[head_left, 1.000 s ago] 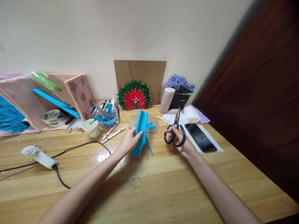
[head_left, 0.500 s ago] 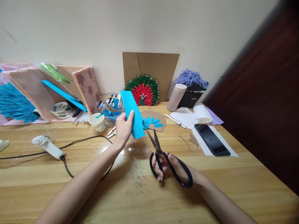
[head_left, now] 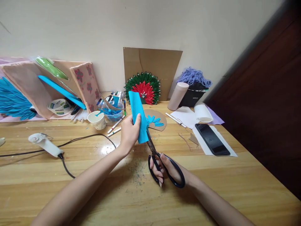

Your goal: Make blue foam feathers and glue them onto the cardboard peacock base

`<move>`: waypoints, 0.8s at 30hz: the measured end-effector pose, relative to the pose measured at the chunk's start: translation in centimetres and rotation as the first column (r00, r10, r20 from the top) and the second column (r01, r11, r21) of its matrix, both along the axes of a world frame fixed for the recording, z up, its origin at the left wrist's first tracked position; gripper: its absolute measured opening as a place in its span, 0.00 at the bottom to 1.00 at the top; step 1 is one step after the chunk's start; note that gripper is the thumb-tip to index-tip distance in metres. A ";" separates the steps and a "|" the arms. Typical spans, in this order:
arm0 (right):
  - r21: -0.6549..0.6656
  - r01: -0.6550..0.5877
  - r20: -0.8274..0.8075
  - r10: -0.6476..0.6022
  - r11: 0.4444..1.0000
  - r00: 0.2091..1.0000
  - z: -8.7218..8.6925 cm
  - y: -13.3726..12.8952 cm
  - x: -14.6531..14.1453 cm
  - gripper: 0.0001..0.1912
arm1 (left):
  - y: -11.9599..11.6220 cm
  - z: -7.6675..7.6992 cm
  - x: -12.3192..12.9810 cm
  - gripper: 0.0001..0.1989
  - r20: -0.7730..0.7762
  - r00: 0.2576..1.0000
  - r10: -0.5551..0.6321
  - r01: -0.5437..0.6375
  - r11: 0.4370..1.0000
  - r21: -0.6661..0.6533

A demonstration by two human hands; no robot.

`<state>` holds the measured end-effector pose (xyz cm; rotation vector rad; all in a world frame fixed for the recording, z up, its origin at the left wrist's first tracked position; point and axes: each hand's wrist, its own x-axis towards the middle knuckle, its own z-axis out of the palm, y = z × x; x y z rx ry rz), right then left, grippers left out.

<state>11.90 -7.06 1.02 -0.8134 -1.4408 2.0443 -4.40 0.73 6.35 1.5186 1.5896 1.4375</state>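
Observation:
My left hand (head_left: 130, 133) pinches a folded strip of blue paper (head_left: 138, 110) between thumb and fingers, holding it upright above the table. My right hand (head_left: 164, 166) is closed round the black handles of the scissors (head_left: 154, 150), whose blades point up at the lower right edge of the paper. The blade tips are partly hidden by the paper. Behind the paper a round cardboard piece (head_left: 162, 126) with blue petals (head_left: 156, 121) lies on the table (head_left: 131, 194).
A paper cup (head_left: 97, 121), a tub of blue scraps (head_left: 114, 116) and markers (head_left: 115, 124) lie left of centre. A white corded tool (head_left: 45, 144) lies far left. A phone (head_left: 211, 139) and pink bottle (head_left: 178, 96) are at right; a red-green fan ornament (head_left: 145, 89) stands behind.
My left hand has moved right with the blue paper. The scissors have come up to the paper's lower edge, their blades now closer together. The view has shifted slightly.

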 end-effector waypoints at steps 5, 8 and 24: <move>0.009 -0.006 -0.005 0.006 1.000 1.000 -0.2 0.1 0.1 0.32 | 0.1 -0.1 0.0 0.18 -0.017 1.000 0.003 -0.003 1.000 0.001; -0.005 -0.021 -0.017 0.021 1.000 1.000 -0.2 0.1 0.1 0.34 | 0.1 -0.2 0.0 0.18 -0.025 1.000 0.003 -0.003 1.000 0.002; 0.036 -0.018 -0.001 0.018 0.999 1.000 -0.2 0.2 0.1 0.34 | 0.3 -0.9 0.0 0.18 -0.034 0.999 0.018 -0.019 1.000 -0.013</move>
